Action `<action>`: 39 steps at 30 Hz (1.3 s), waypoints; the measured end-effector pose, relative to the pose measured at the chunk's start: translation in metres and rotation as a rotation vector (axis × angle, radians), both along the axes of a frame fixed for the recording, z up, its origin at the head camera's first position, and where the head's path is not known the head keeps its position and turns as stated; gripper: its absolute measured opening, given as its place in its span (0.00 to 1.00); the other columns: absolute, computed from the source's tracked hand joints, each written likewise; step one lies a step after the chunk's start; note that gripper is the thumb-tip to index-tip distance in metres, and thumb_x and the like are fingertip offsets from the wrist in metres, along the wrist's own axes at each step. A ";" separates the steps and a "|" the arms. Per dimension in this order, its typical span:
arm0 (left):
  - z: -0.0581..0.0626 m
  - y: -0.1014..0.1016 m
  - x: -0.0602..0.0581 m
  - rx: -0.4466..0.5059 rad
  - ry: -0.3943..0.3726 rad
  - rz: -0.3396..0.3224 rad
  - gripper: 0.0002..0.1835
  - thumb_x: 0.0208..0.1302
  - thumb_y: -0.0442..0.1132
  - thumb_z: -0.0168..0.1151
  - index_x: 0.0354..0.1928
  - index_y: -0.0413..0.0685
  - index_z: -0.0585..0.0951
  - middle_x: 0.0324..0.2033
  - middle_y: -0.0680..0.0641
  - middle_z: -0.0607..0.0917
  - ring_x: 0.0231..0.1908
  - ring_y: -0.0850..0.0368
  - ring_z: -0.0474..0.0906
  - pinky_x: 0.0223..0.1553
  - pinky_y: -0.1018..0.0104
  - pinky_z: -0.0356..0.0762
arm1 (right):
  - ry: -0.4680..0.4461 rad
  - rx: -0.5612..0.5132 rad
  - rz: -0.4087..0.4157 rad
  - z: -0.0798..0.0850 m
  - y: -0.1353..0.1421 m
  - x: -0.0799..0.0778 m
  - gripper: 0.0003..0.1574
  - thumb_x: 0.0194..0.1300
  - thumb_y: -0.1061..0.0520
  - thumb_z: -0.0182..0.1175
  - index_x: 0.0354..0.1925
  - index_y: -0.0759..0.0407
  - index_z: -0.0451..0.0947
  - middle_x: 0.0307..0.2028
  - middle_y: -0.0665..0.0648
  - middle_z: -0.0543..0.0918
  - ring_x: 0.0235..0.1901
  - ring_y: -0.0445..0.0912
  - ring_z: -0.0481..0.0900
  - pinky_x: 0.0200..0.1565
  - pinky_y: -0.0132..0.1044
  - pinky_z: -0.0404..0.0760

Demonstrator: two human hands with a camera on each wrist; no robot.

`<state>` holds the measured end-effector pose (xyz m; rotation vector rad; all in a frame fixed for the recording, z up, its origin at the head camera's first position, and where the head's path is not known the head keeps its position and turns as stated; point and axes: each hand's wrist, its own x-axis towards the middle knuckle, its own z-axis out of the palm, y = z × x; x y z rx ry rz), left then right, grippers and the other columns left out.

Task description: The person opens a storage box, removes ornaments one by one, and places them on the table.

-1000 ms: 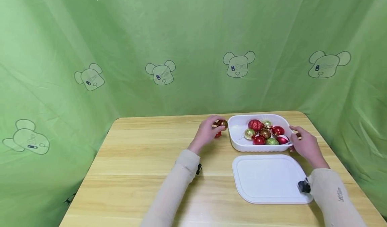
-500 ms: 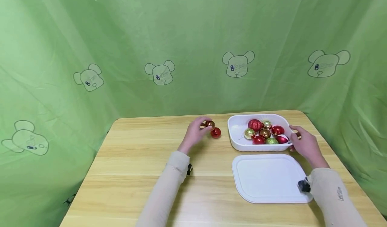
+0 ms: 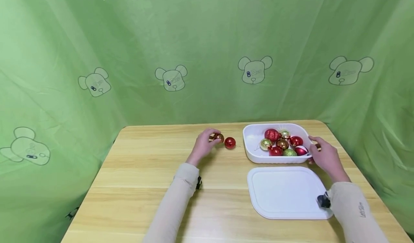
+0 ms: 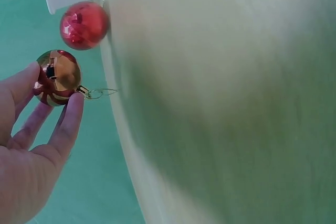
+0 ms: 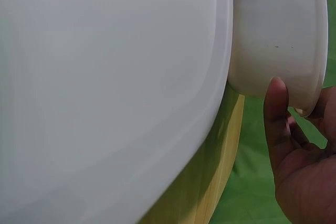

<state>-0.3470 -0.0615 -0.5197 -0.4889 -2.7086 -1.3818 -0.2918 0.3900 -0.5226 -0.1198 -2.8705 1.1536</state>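
My left hand (image 3: 203, 143) pinches a shiny bronze Christmas bauble (image 3: 219, 138) between thumb and fingers. In the left wrist view this bauble (image 4: 59, 77) shows its metal cap and a thin thread loop beside a fingertip. Just right of it on the table lies a red bauble (image 3: 230, 142). Farther right stands a white plastic box (image 3: 275, 159) holding several red, gold, bronze and green baubles. With thumb and fingers, my right hand (image 3: 326, 157) grips the box's right end; the right wrist view shows that thumb (image 5: 276, 103) against the outer wall.
A white lid (image 3: 288, 192) lies flat on the wooden table (image 3: 139, 185) in front of the box, below my right forearm. Green curtain cloth (image 3: 207, 38) with bear drawings hangs behind the table and at both sides.
My left hand has moved left, away from the box, with the bronze bauble. The red bauble, partly covered before, now shows fully. My right hand stays at the box's end.
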 end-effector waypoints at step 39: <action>-0.006 0.001 0.006 -0.117 -0.083 -0.001 0.23 0.69 0.40 0.68 0.65 0.50 0.79 0.65 0.46 0.80 0.61 0.45 0.80 0.65 0.52 0.79 | -0.010 -0.003 -0.013 0.001 -0.001 0.000 0.35 0.83 0.52 0.38 0.79 0.66 0.53 0.54 0.81 0.74 0.25 0.51 0.84 0.26 0.41 0.87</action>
